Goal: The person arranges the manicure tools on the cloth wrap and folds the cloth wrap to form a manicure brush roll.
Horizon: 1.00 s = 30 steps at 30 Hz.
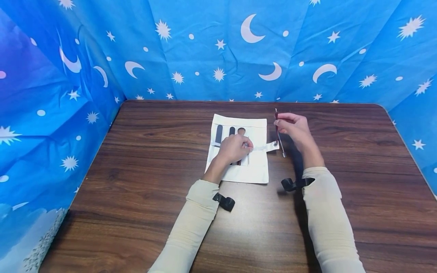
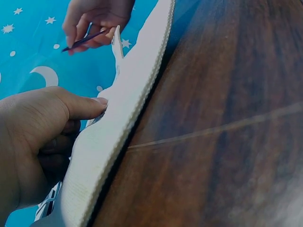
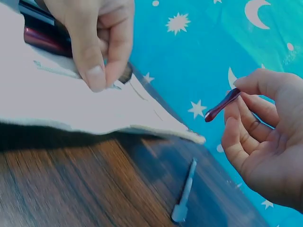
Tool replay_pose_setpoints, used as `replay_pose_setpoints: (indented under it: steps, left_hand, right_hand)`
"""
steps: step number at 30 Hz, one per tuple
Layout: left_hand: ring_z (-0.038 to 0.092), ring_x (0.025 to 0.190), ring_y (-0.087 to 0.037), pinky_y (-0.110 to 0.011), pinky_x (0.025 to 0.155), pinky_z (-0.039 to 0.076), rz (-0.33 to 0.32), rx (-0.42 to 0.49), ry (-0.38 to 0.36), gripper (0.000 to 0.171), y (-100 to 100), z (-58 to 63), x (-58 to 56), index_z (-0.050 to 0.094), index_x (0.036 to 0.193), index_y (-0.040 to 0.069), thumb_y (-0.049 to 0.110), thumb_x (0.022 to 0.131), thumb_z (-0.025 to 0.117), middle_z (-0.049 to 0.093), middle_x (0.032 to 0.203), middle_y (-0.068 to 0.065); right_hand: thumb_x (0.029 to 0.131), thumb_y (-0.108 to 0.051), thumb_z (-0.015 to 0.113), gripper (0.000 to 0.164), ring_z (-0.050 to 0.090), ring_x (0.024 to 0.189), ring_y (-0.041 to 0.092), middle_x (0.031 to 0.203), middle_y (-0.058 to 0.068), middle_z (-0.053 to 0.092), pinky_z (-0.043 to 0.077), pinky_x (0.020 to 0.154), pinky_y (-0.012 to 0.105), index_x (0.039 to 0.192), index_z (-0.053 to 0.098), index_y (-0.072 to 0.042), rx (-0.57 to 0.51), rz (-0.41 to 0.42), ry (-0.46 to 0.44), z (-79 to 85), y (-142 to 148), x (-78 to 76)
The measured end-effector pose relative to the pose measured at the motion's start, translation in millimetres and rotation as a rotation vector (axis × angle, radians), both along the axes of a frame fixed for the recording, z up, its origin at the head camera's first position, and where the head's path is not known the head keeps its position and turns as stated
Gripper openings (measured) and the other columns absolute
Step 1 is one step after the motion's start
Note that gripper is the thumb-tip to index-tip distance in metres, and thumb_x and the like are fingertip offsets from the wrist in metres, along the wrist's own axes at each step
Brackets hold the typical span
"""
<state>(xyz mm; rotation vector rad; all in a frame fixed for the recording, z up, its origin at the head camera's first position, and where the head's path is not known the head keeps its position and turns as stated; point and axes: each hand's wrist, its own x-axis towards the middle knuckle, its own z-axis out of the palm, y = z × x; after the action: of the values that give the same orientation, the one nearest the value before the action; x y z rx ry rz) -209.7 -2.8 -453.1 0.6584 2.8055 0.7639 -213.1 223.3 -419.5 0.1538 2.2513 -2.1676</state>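
- Head view: wooden table (image 1: 136, 182) is supporting the white pouch (image 1: 256, 173), which is lying unfolded.
- Left hand (image 1: 233, 148), over the pouch, seems to be pinching its fabric; holding it gently taut should stop it sliding.
- Right hand (image 1: 296, 129), just right of the pouch, is pinching the red tool (image 3: 222, 107) between thumb and fingers; a light grip, with both tips clear of the pouch's strap (image 1: 272, 146), should give good control.
- Silver tool (image 3: 180, 210) is lying right of the pouch; working around it seems wise.
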Motion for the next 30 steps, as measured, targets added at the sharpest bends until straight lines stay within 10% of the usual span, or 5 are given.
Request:
replay_pose_setpoints:
  steps: [9,18,30]
  left_hand:
    - [0.049,0.059,-0.009,-0.024,0.055,0.034,0.004,-0.006,0.016,0.01,1,-1.2,-0.9,0.079,0.097,0.023,0.028,0.094,0.071,0.055,0.063,0.009]
    - [0.049,0.059,-0.009,-0.024,0.055,0.034,0.004,-0.033,0.021,0.01,3,-1.2,-3.2,0.08,0.097,0.024,0.029,0.094,0.071,0.054,0.063,0.008]
    - [0.052,0.064,-0.011,-0.025,0.058,0.036,0.03,-0.043,0.006,0.008,4,0.6,-0.9,0.078,0.096,0.025,0.03,0.094,0.071,0.062,0.071,0.007]
  right_hand:
    - [0.1,-0.013,0.061,0.009,0.06,0.071,0.002,0.082,-0.015,0.07,0.053,0.069,0.014,0.105,0.066,-0.008,0.017,0.04,-0.012,4.2,-20,-6.1]
    - [0.104,-0.013,0.055,0.038,0.064,0.089,-0.007,0.082,-0.026,0.068,0.052,0.081,0.016,0.134,0.056,0.011,0.155,0.127,-0.014,-4.8,-32,-13.4]
    - [0.102,-0.005,0.056,0.037,0.064,0.079,-0.009,0.077,-0.025,0.066,0.053,0.074,0.008,0.134,0.055,0.012,0.141,0.088,-0.066,-26.9,-39,-19.6]
